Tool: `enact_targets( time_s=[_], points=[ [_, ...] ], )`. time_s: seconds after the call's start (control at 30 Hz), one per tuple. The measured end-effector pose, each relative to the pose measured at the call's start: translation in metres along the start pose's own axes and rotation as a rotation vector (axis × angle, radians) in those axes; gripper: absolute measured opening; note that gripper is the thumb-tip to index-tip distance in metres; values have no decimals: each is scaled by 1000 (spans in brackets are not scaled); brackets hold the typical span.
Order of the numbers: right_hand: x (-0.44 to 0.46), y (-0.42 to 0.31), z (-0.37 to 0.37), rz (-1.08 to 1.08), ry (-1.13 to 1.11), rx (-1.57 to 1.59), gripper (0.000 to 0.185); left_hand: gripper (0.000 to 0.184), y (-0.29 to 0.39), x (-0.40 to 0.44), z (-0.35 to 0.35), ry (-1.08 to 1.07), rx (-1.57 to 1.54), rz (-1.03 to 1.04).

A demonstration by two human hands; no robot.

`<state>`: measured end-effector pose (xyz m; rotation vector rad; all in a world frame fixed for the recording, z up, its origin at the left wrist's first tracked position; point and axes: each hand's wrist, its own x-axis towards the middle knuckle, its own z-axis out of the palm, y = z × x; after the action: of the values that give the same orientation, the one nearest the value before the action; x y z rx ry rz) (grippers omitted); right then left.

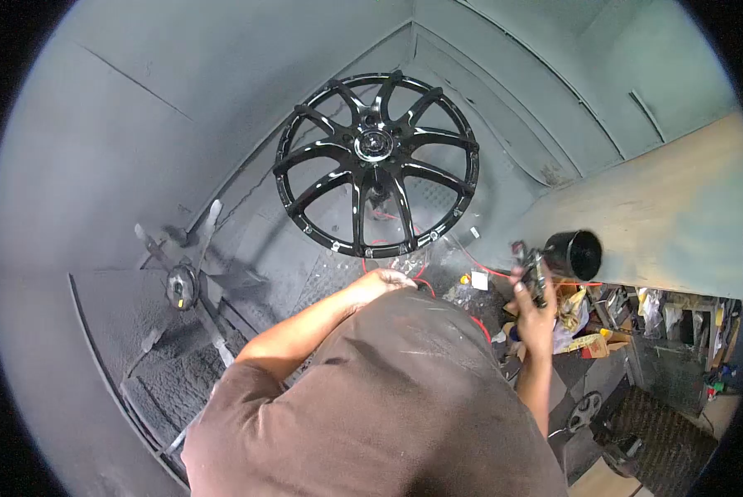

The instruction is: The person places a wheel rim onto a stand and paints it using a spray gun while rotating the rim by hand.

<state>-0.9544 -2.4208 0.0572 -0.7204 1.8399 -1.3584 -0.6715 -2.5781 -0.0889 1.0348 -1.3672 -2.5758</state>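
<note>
A spray gun (533, 277) with a black cup (583, 255) is gripped in my right hand (530, 311), out to the right of my body. Ahead of me a glossy black alloy wheel (359, 161) stands tilted on a support, its spokes and center cap (374, 144) facing up toward me. My left hand (385, 283) is bent in at the front of my brown shirt (405, 389), just below the wheel's lower rim. The fingers of that hand are mostly hidden by my body.
A red hose (481, 327) runs across the floor between me and the wheel. At left stands a grey-coated fan-like stand with arms (183, 287). Clutter and boxes (591, 344) lie low on the right, by a board wall (636, 215). Grey walls (156, 108) enclose the space.
</note>
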Motion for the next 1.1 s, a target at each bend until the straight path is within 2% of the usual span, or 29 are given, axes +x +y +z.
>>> enact_targets(
  time_s=[0.03, 0.17, 0.2, 0.23, 0.3, 0.37, 0.4, 0.43, 0.53, 0.6, 0.67, 0.77, 0.83, 0.9, 0.97, 1.03, 1.1],
  points=[
    [-8, 16, 1, 42, 25, -28, 61, 22, 3, 7, 5, -30, 165, -47],
    [-21, 54, -1, 78, -109, 91, 61, 22, 27, 29, 38, -138, 273, 116],
    [-22, 55, -2, 67, -142, 105, 60, 24, 43, 30, 54, -113, 428, 77],
    [-22, 53, -2, 57, -172, 119, 60, 24, 49, 36, 68, -109, 433, 67],
    [-18, 42, -5, 102, -197, 140, 60, 26, 56, 50, 97, -272, 609, 6],
    [-11, 41, -9, -44, -231, 130, 58, 29, 60, 54, 133, -335, 770, 108],
    [-8, 35, -10, -55, -231, 137, 56, 31, 58, 53, 149, -387, 687, 300],
    [-6, 28, -10, -51, -227, 143, 56, 31, 59, 52, 160, -423, 729, 317],
    [-1, 13, -13, -123, -253, 217, 53, 30, 73, 45, 179, -392, 733, 238],
    [-1, 3, -15, -172, -286, 212, 54, 28, 73, 41, 181, -325, 661, 318],
    [0, 1, -14, -170, -319, 223, 55, 27, 63, 43, 178, -281, 671, 308],
    [3, -1, -10, -342, -412, 103, 57, 23, 58, 41, 175, -200, 677, 308],
    [2, -9, -5, -257, -463, 241, 59, 23, 56, 38, 172, -150, 666, 313],
    [9, -11, 0, -311, -465, 203, 60, 25, 56, 37, 166, -112, 701, 532],
    [13, -23, 7, -360, -454, 163, 60, 27, 71, 28, 164, -83, 661, 577],
    [10, -48, 15, -232, -523, 280, 60, 29, 82, 19, 163, -68, 618, 626],
    [10, -57, 27, -233, -479, 263, 60, 30, 90, 14, 157, -57, 521, 679]
  ],
)
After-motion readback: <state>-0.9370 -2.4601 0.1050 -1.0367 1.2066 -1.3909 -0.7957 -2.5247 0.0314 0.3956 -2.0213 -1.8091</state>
